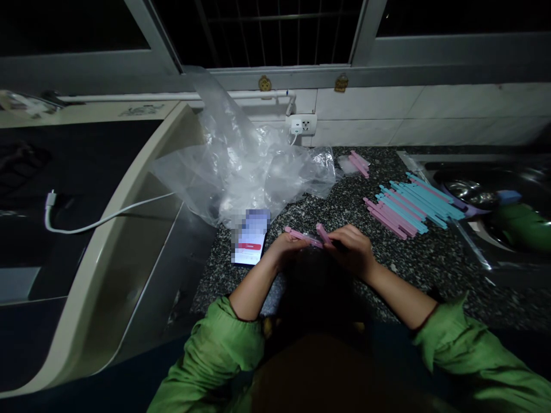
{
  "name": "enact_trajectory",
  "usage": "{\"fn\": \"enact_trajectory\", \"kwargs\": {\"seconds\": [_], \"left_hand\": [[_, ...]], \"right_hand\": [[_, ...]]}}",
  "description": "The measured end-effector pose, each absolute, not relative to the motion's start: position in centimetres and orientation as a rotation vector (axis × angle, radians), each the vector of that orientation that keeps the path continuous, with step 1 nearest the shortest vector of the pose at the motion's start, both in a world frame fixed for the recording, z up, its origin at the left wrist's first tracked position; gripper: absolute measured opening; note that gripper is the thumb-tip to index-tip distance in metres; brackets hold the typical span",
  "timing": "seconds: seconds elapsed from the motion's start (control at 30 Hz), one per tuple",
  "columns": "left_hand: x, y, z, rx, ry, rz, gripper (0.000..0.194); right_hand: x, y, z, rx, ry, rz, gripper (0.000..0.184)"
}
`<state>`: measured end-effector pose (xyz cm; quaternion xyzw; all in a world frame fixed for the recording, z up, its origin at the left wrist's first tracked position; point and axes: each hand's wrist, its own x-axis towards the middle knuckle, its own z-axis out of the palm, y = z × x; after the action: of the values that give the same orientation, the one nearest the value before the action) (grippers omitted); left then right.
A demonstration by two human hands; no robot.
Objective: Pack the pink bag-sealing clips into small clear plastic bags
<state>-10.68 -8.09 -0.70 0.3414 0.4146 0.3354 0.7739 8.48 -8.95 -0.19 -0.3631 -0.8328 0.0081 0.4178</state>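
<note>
My left hand (284,250) is closed around a slim pink plastic strip (297,233) that looks like a bag sealing clip, held above the dark speckled counter. A second pink strip (322,234) sticks up from the closed fingers of my right hand (355,250). The two strips come close together at their near ends; a shiny clear film seems to lie along the left one. To the right of my hands lies a spread of pink and light-blue strips (415,201). Farther back, a few pink strips (359,164) rest beside a small clear wrapper.
A large crumpled clear plastic bag (245,166) stands behind a lit phone (251,238). A sink (473,252) with a metal bowl (471,192) is at the right. At the left is a cream-edged appliance (99,246) with a white cable (107,221) across it.
</note>
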Motion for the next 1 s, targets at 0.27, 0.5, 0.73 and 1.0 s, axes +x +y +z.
{"fn": "enact_trajectory", "kwargs": {"seconds": [0.27,0.5,0.73,1.0], "left_hand": [[-10.31,-8.34,-0.44,0.76,0.978,0.777,0.034],[-10.01,-7.9,-1.26,0.776,0.995,0.818,0.039],[-10.04,-7.66,-0.91,0.774,1.007,0.743,0.04],[-10.87,-7.67,-0.84,0.798,0.897,0.625,0.029]], "right_hand": [[8.38,-9.06,-0.09,-0.92,-2.112,0.044,0.008],[8.41,-9.02,-0.02,-0.902,-2.126,0.082,0.007],[8.47,-8.86,-0.12,-0.913,-2.117,0.085,0.006],[8.45,-8.87,-0.51,-0.972,-2.133,0.081,0.005]]}}
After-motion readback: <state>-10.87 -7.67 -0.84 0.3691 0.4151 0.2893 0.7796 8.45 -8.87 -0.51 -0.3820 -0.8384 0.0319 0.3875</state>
